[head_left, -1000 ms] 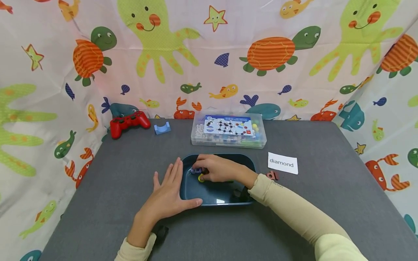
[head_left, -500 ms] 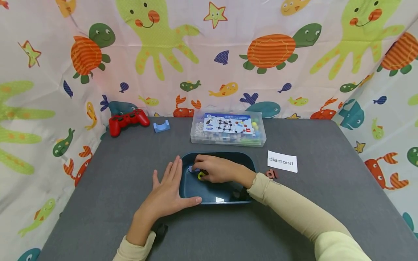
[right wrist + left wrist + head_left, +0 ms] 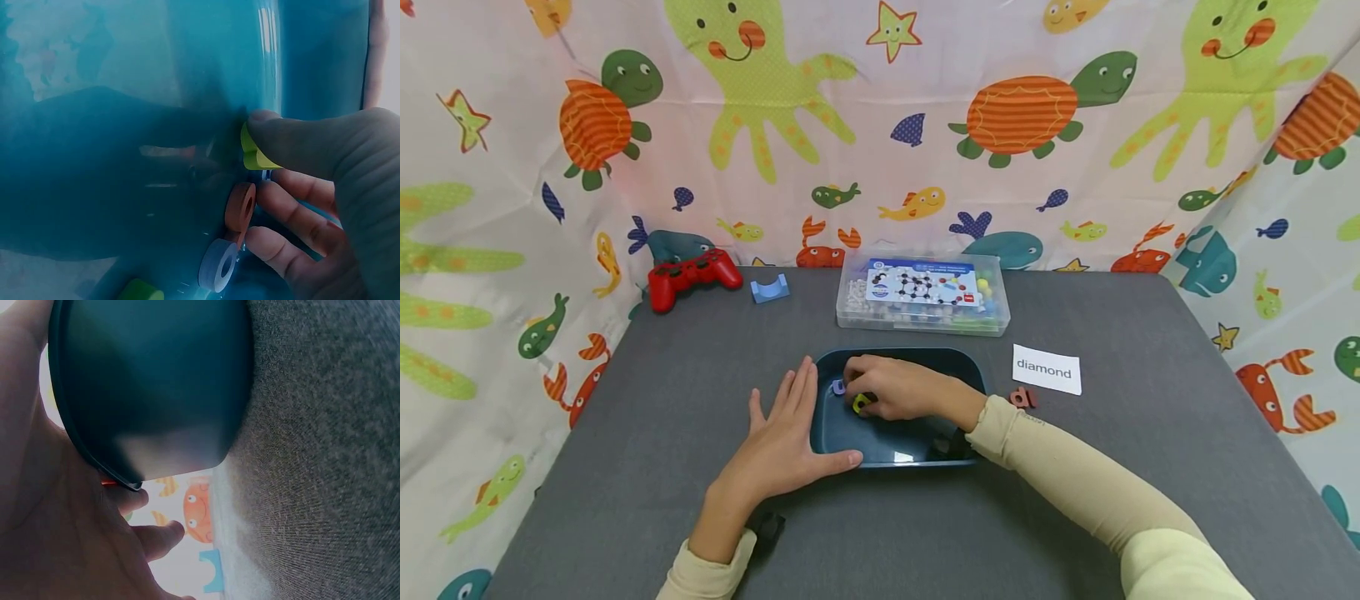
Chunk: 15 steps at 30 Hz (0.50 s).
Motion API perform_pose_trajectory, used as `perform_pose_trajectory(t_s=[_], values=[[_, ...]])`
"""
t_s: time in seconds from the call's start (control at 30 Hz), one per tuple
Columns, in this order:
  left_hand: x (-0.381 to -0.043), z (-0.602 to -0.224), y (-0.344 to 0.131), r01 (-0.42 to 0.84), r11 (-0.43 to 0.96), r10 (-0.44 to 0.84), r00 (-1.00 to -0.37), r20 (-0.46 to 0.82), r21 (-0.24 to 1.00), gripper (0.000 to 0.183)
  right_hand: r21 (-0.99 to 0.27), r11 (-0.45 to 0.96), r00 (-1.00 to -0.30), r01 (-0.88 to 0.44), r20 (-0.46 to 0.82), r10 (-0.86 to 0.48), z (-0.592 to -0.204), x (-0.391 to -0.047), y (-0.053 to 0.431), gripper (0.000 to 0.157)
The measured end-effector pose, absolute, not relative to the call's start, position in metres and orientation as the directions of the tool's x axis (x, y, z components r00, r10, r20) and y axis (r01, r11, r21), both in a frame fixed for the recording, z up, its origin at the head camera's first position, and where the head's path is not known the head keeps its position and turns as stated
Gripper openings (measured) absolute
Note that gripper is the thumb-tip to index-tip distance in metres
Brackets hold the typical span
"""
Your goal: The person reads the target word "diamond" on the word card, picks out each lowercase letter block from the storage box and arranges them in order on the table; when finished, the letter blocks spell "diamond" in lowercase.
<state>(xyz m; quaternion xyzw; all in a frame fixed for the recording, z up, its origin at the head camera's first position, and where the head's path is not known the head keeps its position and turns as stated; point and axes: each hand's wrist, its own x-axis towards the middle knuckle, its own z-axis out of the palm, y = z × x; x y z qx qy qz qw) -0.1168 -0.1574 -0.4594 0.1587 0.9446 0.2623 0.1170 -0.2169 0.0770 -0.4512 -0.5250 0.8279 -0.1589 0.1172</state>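
My right hand [image 3: 895, 388] reaches down into a dark blue tray [image 3: 857, 446]. Its thumb and curled fingers pinch a yellow letter piece [image 3: 250, 153] near the tray floor. In the right wrist view a brown letter [image 3: 239, 207] lies right at the other fingertips, with a greyish-lavender letter [image 3: 217, 267] just below. A green piece [image 3: 141, 290] shows at the lower edge there. From the head, a lavender letter [image 3: 838, 387] sits left of the fingers. My left hand [image 3: 782, 446], fingers straight, rests along the tray's left side, its thumb at the front rim.
To the tray's right are reddish letter pieces [image 3: 1022, 397] and a white card [image 3: 1047, 370] reading "diamond". A clear plastic box [image 3: 917, 321] stands behind it. A red game controller [image 3: 692, 278] and a light-blue curved block [image 3: 770, 289] lie at the back left.
The right fingers have shifted slightly among the letters. More of the yellow letter's face shows, and less of the lavender one is seen. The left hand stays at the tray.
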Motion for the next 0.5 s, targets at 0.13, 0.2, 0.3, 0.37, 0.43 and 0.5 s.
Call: perform_pose_trajectory(t_s=[0.13,0.2,0.3,0.37,0.43,0.5], values=[[-0.1170,-0.4600,-0.1572,0.240,0.811,0.362,-0.922,-0.136,0.534,0.135,-0.382,0.384,-0.408,-0.840,-0.020,-0.913,-0.4518,-0.2175,0.0769,0.016],[-0.1172,-0.4602,-0.1570,0.239,0.813,0.362,-0.922,-0.138,0.532,0.135,-0.383,0.379,-0.402,-0.842,-0.020,-0.915,-0.4513,-0.2178,0.0766,0.016],[-0.1169,-0.4601,-0.1566,0.239,0.814,0.359,-0.923,-0.136,0.529,0.135,-0.393,0.367,-0.391,-0.843,-0.021,-0.920,-0.4499,-0.2180,0.0760,0.017],[-0.1167,-0.4601,-0.1566,0.242,0.815,0.360,-0.924,-0.132,0.526,0.135,-0.395,0.364,-0.388,-0.843,-0.022,-0.922,-0.4495,-0.2186,0.0754,0.018],[-0.1164,-0.4603,-0.1565,0.246,0.815,0.360,-0.924,-0.125,0.524,0.136,-0.395,0.360,-0.383,-0.845,-0.021,-0.923,-0.4495,-0.2189,0.0751,0.018],[-0.1161,-0.4605,-0.1565,0.251,0.814,0.362,-0.925,-0.119,0.523,0.136,-0.392,0.358,-0.381,-0.848,-0.020,-0.924,-0.4495,-0.2188,0.0751,0.018]])
